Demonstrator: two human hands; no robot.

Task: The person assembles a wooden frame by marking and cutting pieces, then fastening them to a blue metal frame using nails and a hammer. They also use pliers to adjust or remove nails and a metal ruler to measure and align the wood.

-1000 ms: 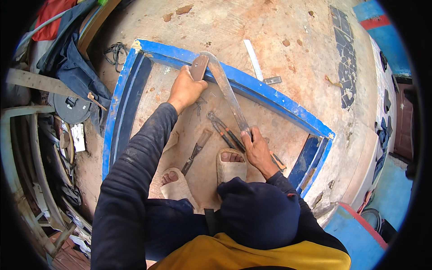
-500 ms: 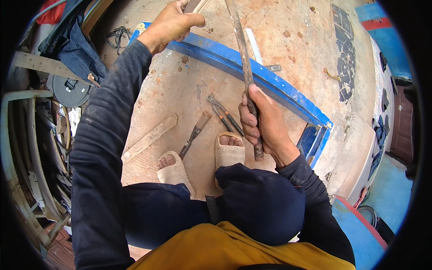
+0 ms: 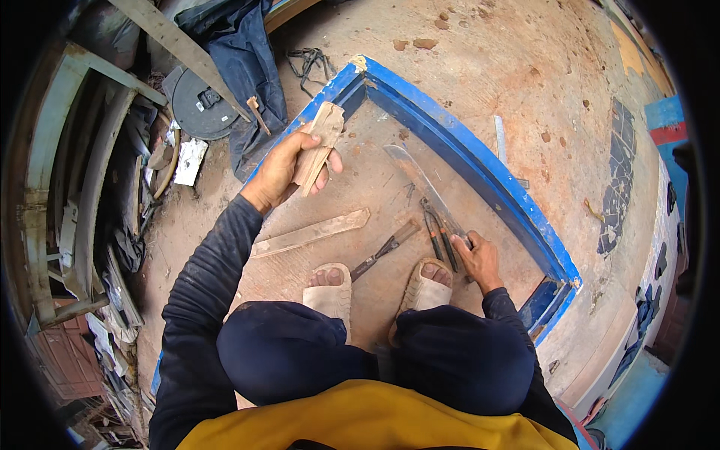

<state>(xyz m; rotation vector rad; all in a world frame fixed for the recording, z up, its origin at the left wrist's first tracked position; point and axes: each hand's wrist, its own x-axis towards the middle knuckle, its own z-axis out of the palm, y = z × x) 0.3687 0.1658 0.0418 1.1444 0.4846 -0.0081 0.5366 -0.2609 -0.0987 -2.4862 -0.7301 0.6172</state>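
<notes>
My left hand (image 3: 286,169) is closed around a short, rough, split-looking piece of wood (image 3: 324,139), raised above the floor inside the corner of a blue wooden frame (image 3: 457,169). Low at the right, my right hand (image 3: 478,259) grips the handle of a machete (image 3: 421,178), whose long blade points forward and left, down at floor level. Beside that hand are pincers (image 3: 435,229) with orange and black handles. A chisel (image 3: 386,249) with a wooden handle lies near my feet, and a flat wooden strip (image 3: 315,232) is left of it.
Several nails lie near the blade tip. Beyond the frame is a pale straight strip (image 3: 500,139). Dark cloth (image 3: 244,67), a round black lid (image 3: 201,103) and stacked old boards (image 3: 71,187) crowd the left. Black cord (image 3: 309,66) lies by the frame's far corner.
My right hand has lowered the machete from a raised position to the floor by the pincers. My left hand, with the wood, has come nearer. The view has shifted left.
</notes>
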